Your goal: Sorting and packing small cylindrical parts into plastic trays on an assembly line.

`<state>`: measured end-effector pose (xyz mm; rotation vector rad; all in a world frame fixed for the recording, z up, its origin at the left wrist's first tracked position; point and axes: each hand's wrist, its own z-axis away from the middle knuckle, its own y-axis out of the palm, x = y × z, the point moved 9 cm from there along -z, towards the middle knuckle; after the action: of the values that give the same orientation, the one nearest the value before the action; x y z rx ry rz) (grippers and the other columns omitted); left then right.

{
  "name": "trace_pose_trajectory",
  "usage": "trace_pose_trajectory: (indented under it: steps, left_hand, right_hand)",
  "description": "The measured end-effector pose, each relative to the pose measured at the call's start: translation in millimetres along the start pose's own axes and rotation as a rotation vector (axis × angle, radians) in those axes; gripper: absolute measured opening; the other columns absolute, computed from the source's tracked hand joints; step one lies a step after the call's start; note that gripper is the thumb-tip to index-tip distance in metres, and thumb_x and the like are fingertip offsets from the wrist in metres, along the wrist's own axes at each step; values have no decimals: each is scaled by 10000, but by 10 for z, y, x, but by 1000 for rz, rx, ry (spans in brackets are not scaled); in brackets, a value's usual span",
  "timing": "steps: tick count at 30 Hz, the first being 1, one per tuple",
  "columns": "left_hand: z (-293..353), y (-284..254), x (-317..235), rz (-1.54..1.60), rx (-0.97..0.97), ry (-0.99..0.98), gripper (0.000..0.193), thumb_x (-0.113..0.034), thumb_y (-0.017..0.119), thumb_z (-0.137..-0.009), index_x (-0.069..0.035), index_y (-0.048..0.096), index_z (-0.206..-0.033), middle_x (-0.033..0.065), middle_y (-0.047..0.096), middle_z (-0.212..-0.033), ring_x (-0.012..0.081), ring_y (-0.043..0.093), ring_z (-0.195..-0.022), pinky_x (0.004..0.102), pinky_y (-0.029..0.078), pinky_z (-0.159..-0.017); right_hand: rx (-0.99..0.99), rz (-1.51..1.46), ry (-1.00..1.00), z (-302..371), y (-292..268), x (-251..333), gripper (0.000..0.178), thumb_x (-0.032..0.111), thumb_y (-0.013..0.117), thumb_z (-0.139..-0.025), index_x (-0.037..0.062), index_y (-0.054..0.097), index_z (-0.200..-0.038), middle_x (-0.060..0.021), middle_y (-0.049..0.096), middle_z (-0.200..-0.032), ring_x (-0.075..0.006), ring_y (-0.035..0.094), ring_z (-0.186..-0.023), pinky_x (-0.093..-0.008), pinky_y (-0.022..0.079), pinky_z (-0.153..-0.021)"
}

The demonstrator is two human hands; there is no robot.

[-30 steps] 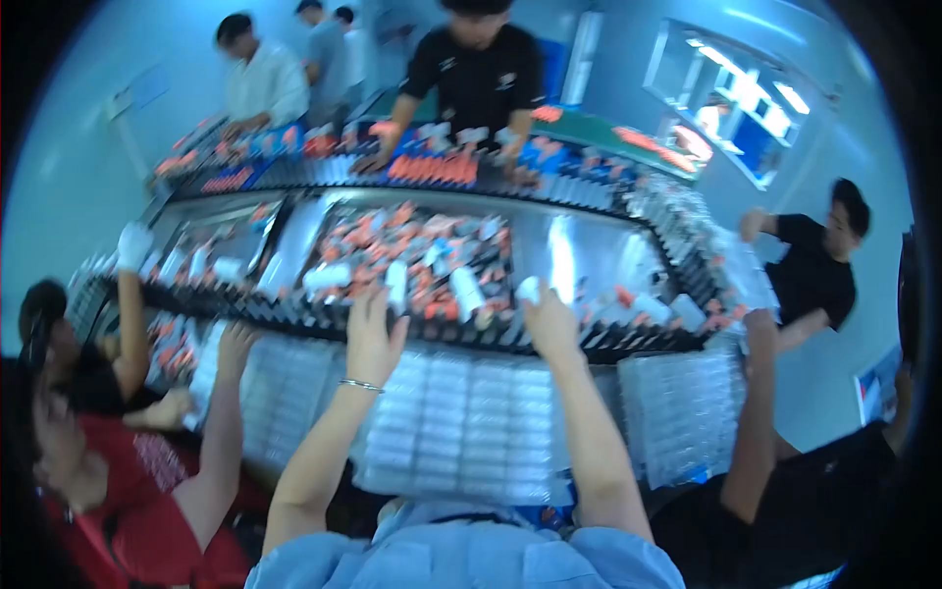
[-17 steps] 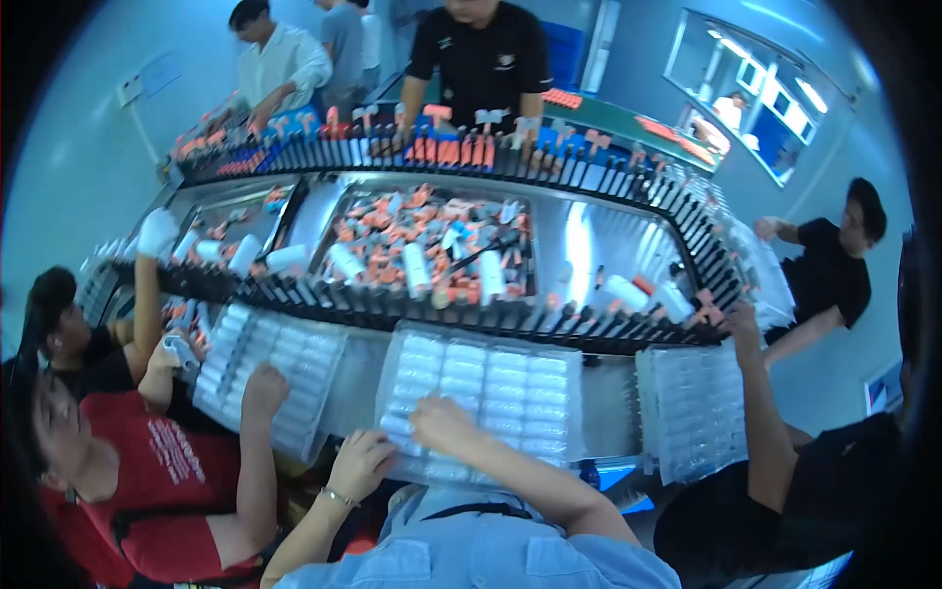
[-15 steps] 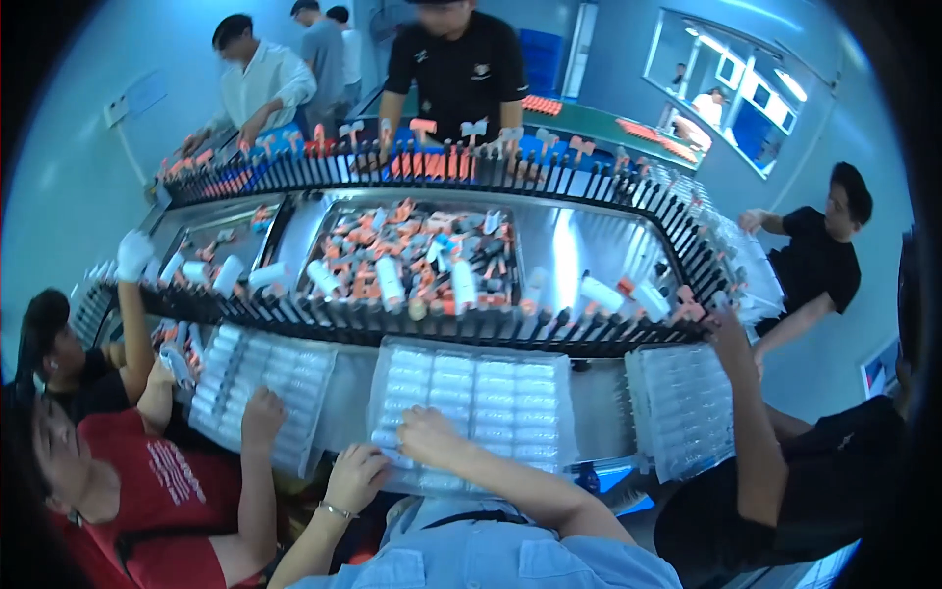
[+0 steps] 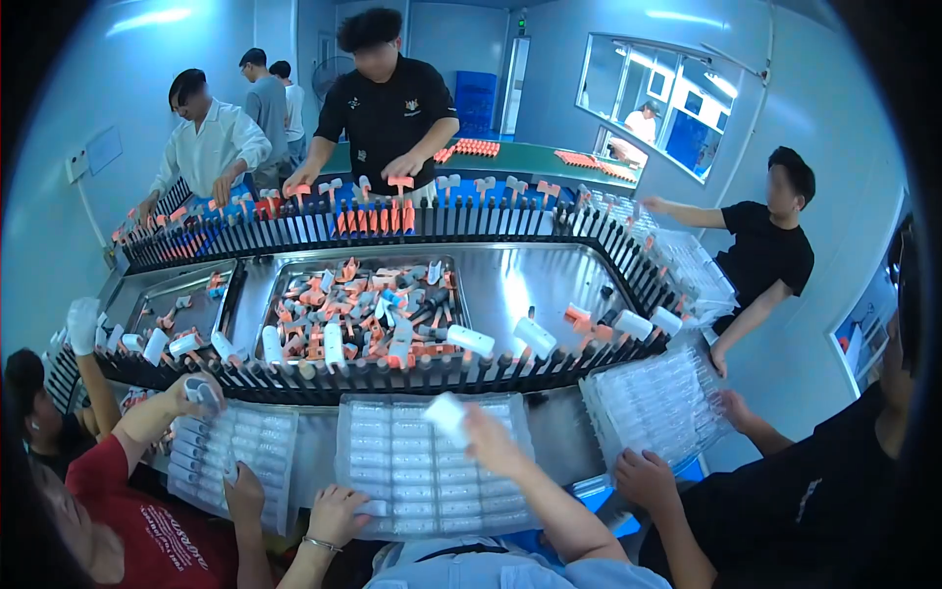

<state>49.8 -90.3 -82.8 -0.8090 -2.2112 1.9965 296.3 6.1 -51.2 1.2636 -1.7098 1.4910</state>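
Note:
A clear plastic tray [image 4: 412,461] with rows of long moulded slots lies in front of me. Over its far half, my right hand [image 4: 494,444] grips a white rounded plastic part [image 4: 447,419], held up off the tray. My left hand [image 4: 337,514] rests at the tray's near left corner, a bracelet on its wrist. Its curled fingers pinch the end of another white plastic part [image 4: 373,508], which lies over a near slot.
A black conveyor rack [image 4: 422,381] of upright pegs, some carrying white parts, loops beyond my tray. Inside it, a metal tray [image 4: 461,324] holds orange and grey pieces. Co-workers handle trays [image 4: 235,456] on my left and stacked trays [image 4: 648,402] on my right.
My right hand has risen from the near left of the tray and now holds a white part over it. My left hand stays near the corner. The view has shifted, and neighbours' hands have moved.

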Motion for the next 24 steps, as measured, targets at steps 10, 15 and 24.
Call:
trace_pose_trajectory:
  steps: [10, 15, 24]
  left_hand:
    - [-61, 158, -105, 230, 188, -134, 380, -247, 637, -749, -53, 504, -1047, 169, 593, -900, 357, 558, -871, 428, 443, -750]
    - [-102, 192, -205, 419, 101, -268, 393, -243, 615, -777, -21, 457, -1060, 215, 599, -878, 389, 592, -776, 415, 482, -670]
    - [-131, 334, -191, 484, -93, -230, 423, -276, 574, -802, -23, 471, -1125, 217, 605, -863, 385, 599, -779, 420, 483, -671]
  right_hand:
    - [-892, -186, 174, 98, -2007, -847, 349, 289, 470, -900, -58, 508, -900, -126, 591, -761, -185, 619, -603, -294, 499, -474]
    - [-767, 215, 261, -375, -1967, -881, 385, 296, 494, -829, -77, 487, -926, -264, 572, -765, -389, 603, -701, -447, 492, -624]
    - [-354, 611, 263, -1168, -959, -263, 430, 229, 485, -780, -59, 422, -1093, -267, 603, -756, -411, 605, -713, -466, 485, -669]
